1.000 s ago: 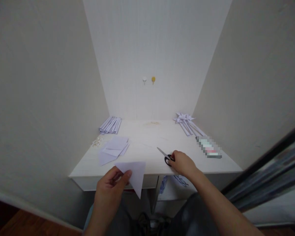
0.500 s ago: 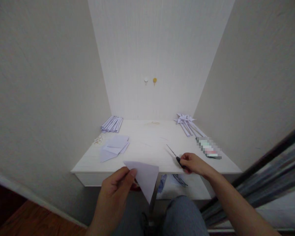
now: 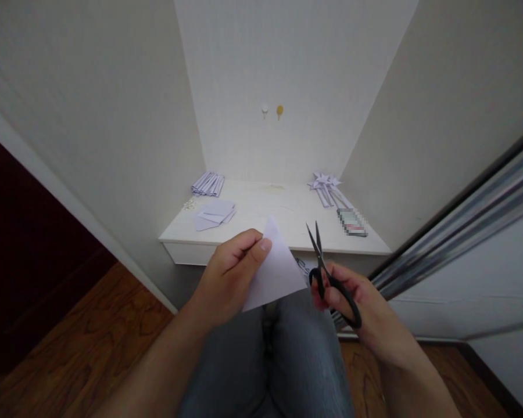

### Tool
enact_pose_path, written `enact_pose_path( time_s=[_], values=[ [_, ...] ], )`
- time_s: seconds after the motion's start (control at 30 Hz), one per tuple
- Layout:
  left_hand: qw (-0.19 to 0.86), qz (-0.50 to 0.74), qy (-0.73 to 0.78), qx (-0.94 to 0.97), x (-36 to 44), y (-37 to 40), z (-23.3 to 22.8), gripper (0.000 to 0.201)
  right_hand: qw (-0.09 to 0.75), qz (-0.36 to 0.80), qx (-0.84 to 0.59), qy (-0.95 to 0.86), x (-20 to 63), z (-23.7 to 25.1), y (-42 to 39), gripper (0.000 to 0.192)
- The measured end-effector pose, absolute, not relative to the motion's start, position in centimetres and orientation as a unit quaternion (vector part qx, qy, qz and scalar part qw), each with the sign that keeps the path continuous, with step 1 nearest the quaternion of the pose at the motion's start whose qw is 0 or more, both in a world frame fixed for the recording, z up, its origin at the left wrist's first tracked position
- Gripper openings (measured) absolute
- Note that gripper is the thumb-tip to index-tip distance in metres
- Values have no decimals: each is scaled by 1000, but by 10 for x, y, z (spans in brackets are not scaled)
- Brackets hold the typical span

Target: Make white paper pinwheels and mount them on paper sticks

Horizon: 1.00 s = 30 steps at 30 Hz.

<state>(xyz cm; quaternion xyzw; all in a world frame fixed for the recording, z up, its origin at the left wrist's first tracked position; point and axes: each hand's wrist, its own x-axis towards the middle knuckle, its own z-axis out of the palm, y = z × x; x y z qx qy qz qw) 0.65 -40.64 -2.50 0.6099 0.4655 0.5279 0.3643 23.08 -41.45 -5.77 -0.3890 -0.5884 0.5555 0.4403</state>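
Note:
My left hand (image 3: 233,273) pinches a folded triangle of white paper (image 3: 278,270) by its left edge, thumb on top. One corner of the paper points up toward the desk and its lower edge hangs over my lap. My right hand (image 3: 346,296) grips a pair of black-handled scissors (image 3: 320,261), fingers through the handle loops. The blades are parted slightly and point up and away, just right of the paper and apart from it. On the desk's left lie several loose sheets of white paper (image 3: 217,215).
Rolled paper sticks (image 3: 208,183) lie at the back left of the white desk (image 3: 261,223), beside small pale bits (image 3: 190,204). Paper pinwheels on sticks (image 3: 325,183) rest at the back right, near a phone (image 3: 352,222). Two hooks (image 3: 279,110) are on the wall.
My right hand has lifted the scissors off the desk, brought them nearer and opened the blades. My left hand has turned the paper so a corner points upward. The view has tilted down.

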Motion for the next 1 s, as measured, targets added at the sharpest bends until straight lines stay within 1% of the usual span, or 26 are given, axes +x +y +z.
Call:
enact_pose_path(
  time_s=[0.13, 0.27, 0.33, 0.47, 0.7, 0.87, 1.0],
  values=[
    [364, 531, 459, 612, 11, -409, -17, 37, 428, 567, -398, -581, 228, -37, -430, 51],
    [341, 550, 457, 611, 12, -392, -6, 34, 411, 561, -429, -577, 222, -34, -419, 50],
    [336, 551, 462, 609, 11, -377, 0, 31, 404, 560, -439, -575, 221, -35, -406, 51],
    [383, 542, 455, 593, 8, -336, 12, 27, 387, 576, -429, -578, 219, -32, -364, 53],
    [409, 560, 439, 572, 4, -270, 26, 25, 345, 570, -421, -615, 210, -18, -282, 48],
    [427, 589, 437, 528, -2, -256, 28, 20, 337, 587, -392, -623, 198, -16, -253, 47],
    [432, 597, 442, 512, -8, -258, 33, 19, 330, 603, -363, -629, 194, -14, -248, 55]
  ],
)
